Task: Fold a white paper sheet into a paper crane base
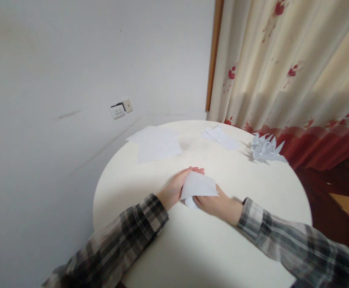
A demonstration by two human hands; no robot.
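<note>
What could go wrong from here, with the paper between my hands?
The paper might crease wrongly: it bends between the left hand and the right hand, with its edges unaligned.

The folded pieces stand close to the table's edge on the right, so a stray sleeve could perhaps knock them off.

The loose sheets reach the far left edge and might slide off if bumped.

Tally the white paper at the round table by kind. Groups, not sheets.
Held white paper: 1
Large flat white paper sheets: 1
Smaller flat white paper pieces: 1
Pointed folded white paper cluster: 1
Total: 4 groups; exact sheet counts can't be told.
</note>
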